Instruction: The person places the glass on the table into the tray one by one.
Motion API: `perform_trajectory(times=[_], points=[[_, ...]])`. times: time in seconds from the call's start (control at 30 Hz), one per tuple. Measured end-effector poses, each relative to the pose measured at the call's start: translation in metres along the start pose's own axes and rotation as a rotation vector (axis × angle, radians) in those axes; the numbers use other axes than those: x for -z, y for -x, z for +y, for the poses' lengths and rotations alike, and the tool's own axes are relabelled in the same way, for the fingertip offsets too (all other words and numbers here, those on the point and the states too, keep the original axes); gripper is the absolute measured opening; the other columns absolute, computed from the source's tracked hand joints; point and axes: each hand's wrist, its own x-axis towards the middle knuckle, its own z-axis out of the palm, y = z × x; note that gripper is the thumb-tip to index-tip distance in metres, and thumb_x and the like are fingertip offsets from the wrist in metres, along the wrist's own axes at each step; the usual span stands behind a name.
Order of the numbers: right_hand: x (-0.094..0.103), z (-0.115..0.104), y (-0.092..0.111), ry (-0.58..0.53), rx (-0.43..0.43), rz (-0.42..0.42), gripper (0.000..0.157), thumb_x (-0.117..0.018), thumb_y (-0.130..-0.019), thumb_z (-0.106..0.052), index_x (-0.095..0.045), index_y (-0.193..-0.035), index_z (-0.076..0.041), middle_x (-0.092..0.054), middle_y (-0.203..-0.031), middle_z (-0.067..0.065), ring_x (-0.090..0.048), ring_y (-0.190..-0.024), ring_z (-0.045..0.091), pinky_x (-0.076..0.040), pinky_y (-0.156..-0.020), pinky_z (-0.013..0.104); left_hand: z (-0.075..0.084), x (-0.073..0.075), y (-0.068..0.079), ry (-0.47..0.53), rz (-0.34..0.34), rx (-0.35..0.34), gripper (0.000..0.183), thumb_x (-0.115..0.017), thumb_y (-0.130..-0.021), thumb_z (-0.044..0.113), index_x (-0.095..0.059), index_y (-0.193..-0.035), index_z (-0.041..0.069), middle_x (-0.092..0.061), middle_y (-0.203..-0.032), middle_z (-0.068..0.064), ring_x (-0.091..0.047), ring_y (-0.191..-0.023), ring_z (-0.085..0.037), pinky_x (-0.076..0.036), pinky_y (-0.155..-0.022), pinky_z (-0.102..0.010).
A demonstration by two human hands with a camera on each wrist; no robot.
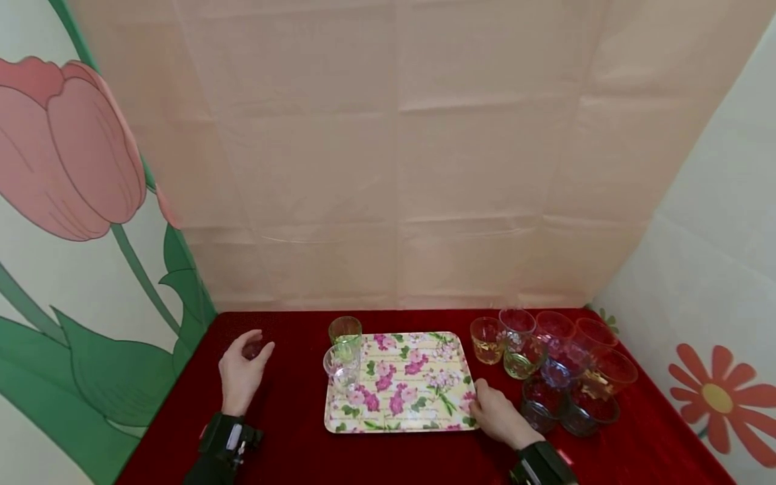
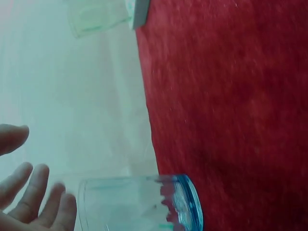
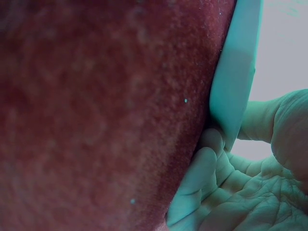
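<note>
My left hand (image 1: 239, 377) is at the left side of the table, thumb and fingers spread. In the left wrist view a clear glass with a blue base (image 2: 185, 207) stands upright, its rim right by the fingertips. My right hand (image 1: 500, 414) pinches the right edge of a flowered tray (image 1: 424, 384), thumb above and fingers (image 3: 192, 187) beneath the edge. Toward the tray's left side is a clear glass (image 1: 341, 367), and a greenish glass (image 1: 345, 329) is behind it at the back left corner.
Several coloured glasses crowd the right of the table, some stacked, including an amber glass (image 1: 487, 343) and dark glasses (image 1: 585, 414) near the right hand. A red cloth (image 1: 291, 404) covers the table. A beige sheet (image 1: 394, 168) hangs behind, with printed side panels.
</note>
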Motion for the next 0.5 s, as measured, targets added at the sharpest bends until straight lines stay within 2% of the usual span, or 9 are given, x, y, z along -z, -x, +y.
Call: perform_trajectory(times=[0.07,0.13,0.27,0.5], points=[[-0.001,0.002,-0.001,0.003,0.008,0.006,0.019,-0.053,-0.099,-0.003,-0.047,-0.114,0.007,-0.052,-0.083,0.009,-0.051,-0.068,0.020,-0.042,-0.057,0.032,-0.002,0.003,-0.001,-0.008,0.019,0.007,0.039,-0.079,-0.090,0.014,-0.067,-0.125,0.001,-0.067,-0.118,-0.020,-0.063,-0.097,-0.038,-0.050,-0.074,-0.028],[-0.001,0.003,-0.001,0.006,0.016,0.012,0.018,-0.053,-0.099,-0.003,-0.047,-0.113,0.007,-0.051,-0.082,0.009,-0.051,-0.067,0.020,-0.041,-0.057,0.032,-0.005,0.006,-0.002,-0.015,0.027,0.022,0.042,-0.079,-0.090,0.015,-0.066,-0.127,0.001,-0.064,-0.123,-0.022,-0.061,-0.103,-0.041,-0.052,-0.081,-0.040],[-0.002,0.004,-0.001,0.009,0.026,0.019,0.017,-0.054,-0.099,-0.003,-0.047,-0.112,0.006,-0.051,-0.081,0.008,-0.050,-0.066,0.020,-0.041,-0.057,0.031,-0.010,0.011,-0.004,-0.047,-0.002,0.066,0.052,-0.081,-0.088,0.018,-0.061,-0.132,-0.001,-0.057,-0.131,-0.028,-0.055,-0.114,-0.049,-0.049,-0.090,-0.059],[-0.002,0.003,0.001,0.007,0.036,0.027,0.017,-0.055,-0.098,-0.002,-0.047,-0.111,0.005,-0.052,-0.081,0.007,-0.051,-0.067,0.020,-0.041,-0.057,0.032,-0.016,0.015,-0.005,-0.090,-0.019,0.097,0.068,-0.082,-0.085,0.019,-0.050,-0.141,-0.005,-0.045,-0.140,-0.035,-0.046,-0.124,-0.053,-0.042,-0.098,-0.068]])
